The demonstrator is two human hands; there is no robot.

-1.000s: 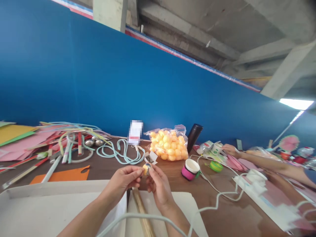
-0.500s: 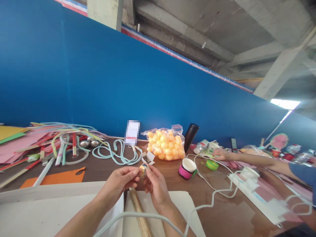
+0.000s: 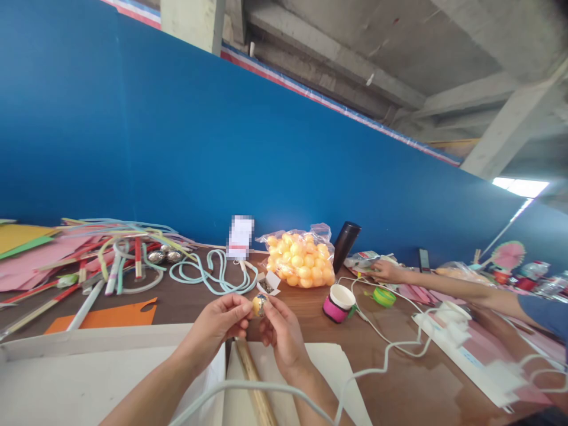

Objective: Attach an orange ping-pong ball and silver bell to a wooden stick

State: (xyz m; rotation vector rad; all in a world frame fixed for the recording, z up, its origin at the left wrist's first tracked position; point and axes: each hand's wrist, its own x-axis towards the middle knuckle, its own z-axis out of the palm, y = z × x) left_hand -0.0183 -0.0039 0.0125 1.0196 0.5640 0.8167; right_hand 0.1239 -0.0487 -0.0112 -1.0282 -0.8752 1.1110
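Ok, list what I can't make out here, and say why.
All in the head view:
1. Sides of the yellow-and-silver piece: partly covered by fingers of the left hand and right hand.
2. Contents of the small white box: too small.
3. Near end of the wooden stick: cut off by the bottom edge.
4. Writing on the white card: pixelated.

1 held ball [image 3: 258,305], 1 ball bag [image 3: 321,233], 1 blk cyl. [image 3: 346,247], prob. 3 silver balls [image 3: 173,256].
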